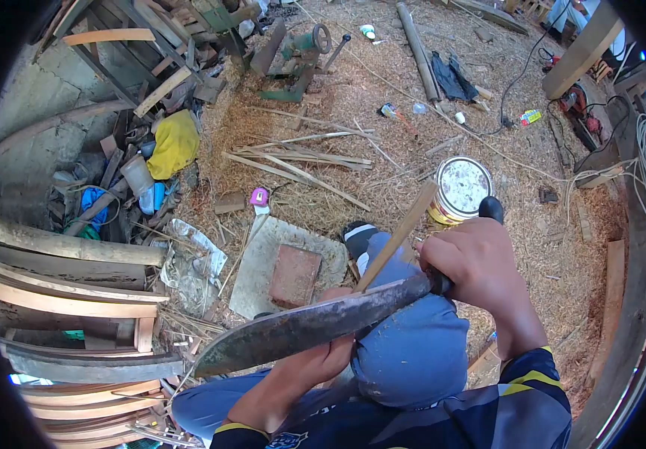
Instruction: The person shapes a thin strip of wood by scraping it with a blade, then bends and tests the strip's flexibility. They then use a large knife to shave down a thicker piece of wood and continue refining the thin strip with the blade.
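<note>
Scanning left to right: curved pale wooden planks (68, 299) are stacked at the far left. A flat grey slab (259, 258) with a red-brown brick (294, 275) on it lies on the shavings-covered floor (562, 247). A long dark steel machete (300, 329) is held across the frame, its edge set against a thin pale wooden stick (405, 224) near the stick's lower end. That lower end is gripped by the left hand (315, 363); the fingers appear curled round it but are partly hidden behind the blade. The stick is angled up to the right over a blue-trousered knee (413, 344). Its free top is seen just beside a round yellow-sided tin (461, 187). The machete's black handle is clenched in the right hand (476, 262), fingers wrapped tight.

Progress, as judged: the stick is already slim and clean-faced, so shaping looks well under way. No finished pieces can be identified, and the amount left to cut cannot be told.
</note>
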`<state>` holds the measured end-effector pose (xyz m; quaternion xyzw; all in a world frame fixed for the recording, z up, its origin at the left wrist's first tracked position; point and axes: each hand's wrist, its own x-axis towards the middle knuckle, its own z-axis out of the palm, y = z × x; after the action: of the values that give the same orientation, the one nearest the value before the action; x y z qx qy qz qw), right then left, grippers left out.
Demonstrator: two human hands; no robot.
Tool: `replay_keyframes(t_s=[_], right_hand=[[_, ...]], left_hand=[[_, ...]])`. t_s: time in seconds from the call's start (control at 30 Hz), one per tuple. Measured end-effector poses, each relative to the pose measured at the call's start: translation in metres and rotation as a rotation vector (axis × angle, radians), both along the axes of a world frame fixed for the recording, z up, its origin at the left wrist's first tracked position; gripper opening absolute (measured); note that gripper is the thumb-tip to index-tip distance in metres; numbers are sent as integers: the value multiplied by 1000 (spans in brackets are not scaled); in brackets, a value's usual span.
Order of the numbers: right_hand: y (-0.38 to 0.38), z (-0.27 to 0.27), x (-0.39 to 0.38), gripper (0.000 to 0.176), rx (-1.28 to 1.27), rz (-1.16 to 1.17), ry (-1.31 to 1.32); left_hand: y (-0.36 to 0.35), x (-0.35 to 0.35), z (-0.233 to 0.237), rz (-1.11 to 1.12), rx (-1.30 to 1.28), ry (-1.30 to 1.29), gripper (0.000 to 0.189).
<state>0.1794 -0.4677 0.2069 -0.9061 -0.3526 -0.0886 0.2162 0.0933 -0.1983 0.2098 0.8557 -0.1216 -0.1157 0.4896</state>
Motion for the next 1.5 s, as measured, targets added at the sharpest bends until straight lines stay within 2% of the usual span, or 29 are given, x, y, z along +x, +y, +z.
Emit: replay_keyframes(t_s=[0.13,0.37,0.47,0.53,0.63,0.73,0.83,1.17,1.23,1.3,1.5], right_hand=[[-5,-5,5,26,21,36,107],[-6,-11,8,33,26,35,127],[-6,-9,13,33,24,66,141],[-5,-10,14,33,22,66,128],[-6,-10,16,36,16,70,137],[-6,-12,16,38,29,67,143],[-7,-11,16,39,13,69,163],[-8,-11,16,38,19,73,159],[-9,-12,16,38,20,81,157],[-10,-11,15,34,20,87,144],[-12,-6,2,23,85,31,140]], left_hand=[[-6,16,-5,4,-175,-89,18],[-7,18,-17,16,-197,-29,24],[-14,26,0,111,-171,183,24],[-15,27,2,131,-171,221,23],[-14,22,-6,76,-212,125,24],[-14,21,-10,53,-258,169,24],[-16,24,-10,16,-314,41,25],[-19,20,-7,35,-225,62,24],[-19,20,-9,27,-115,78,23],[-16,20,-14,-12,132,103,23],[-15,18,-1,-88,41,-87,22]])
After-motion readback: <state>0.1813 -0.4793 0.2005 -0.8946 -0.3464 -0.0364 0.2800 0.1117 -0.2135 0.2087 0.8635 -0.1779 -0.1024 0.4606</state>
